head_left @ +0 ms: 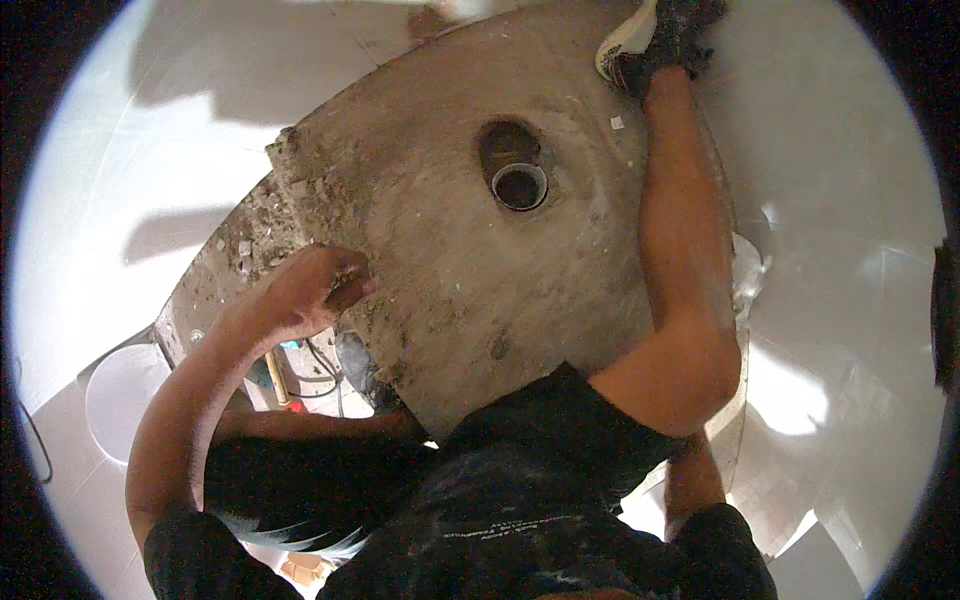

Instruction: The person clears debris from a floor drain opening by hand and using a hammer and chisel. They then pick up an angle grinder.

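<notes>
Brown flr [430,220] under L hand [325,283], fingers curled, pointing R.

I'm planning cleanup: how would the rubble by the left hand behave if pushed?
The rubble would probably scatter, being small separate bits. It's likely gritty, given its rough, earthy look; larger lumps may catch on the uneven floor.

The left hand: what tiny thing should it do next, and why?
Maybe gather some loose rubble: the left hand, fingers curled, is right by those bits, while the bare floor near the round pipe opening looks smoother. I can't tell if it already holds something.
</notes>
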